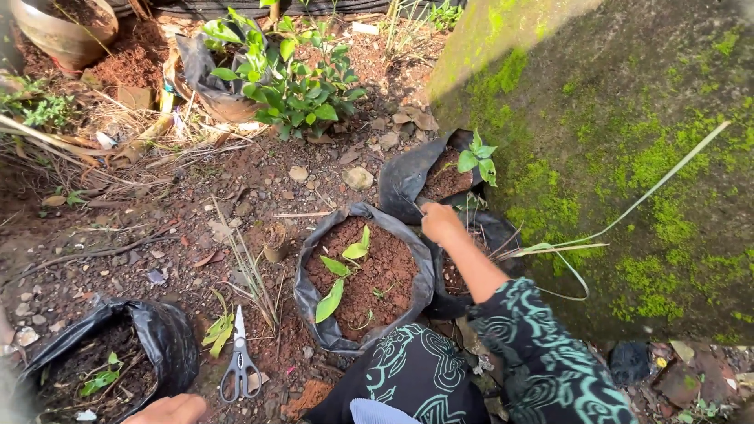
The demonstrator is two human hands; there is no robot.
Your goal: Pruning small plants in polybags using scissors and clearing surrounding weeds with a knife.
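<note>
Black soil-filled grow bag (408, 184) with seedling, seemingly upright, against mossy wall.

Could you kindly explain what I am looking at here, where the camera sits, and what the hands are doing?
There is no machine: a person works with bare hands, and the single picture comes from a camera worn on their head, looking down at the ground.

The right hand, on an arm in a dark sleeve with a teal pattern, reaches forward to the rim of a black grow bag that holds a small leafy seedling. Whether it grips the rim or only touches it cannot be told.

The left hand shows only partly at the bottom edge, beside another black bag of soil; it appears to hold nothing.

Between them lie a bag of reddish soil with a green seedling and grey-handled scissors on the bare earth. A mossy wall stands at the right.
</note>
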